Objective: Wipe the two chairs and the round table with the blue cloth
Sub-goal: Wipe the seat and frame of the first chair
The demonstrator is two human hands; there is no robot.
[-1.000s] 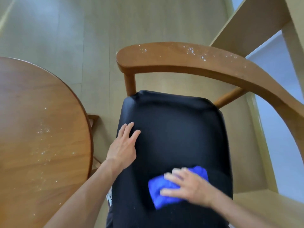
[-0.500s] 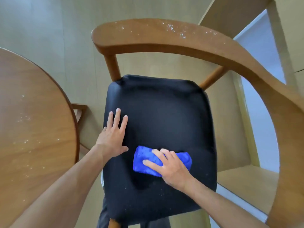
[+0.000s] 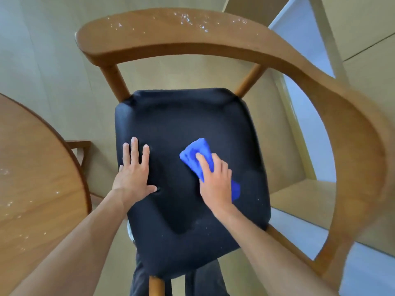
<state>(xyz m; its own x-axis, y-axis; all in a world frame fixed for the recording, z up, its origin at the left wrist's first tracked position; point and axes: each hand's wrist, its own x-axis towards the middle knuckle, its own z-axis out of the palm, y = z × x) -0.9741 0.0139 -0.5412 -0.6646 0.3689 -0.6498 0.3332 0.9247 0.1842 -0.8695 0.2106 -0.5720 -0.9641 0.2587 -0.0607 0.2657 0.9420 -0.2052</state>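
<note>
Where white specks dust the curved chair back [image 3: 192,30]: black seat [image 3: 192,116], flat-pressed left hand [image 3: 133,171], right hand [image 3: 215,184] flat on blue cloth [image 3: 197,153].

The chair [image 3: 213,45] has a curved wooden back rail dotted with white specks and a black padded seat [image 3: 181,124]. A crumpled blue cloth [image 3: 197,155] lies on the seat right of its middle. The round wooden table [image 3: 32,167], speckled white, stands beside the seat's left edge.
</note>
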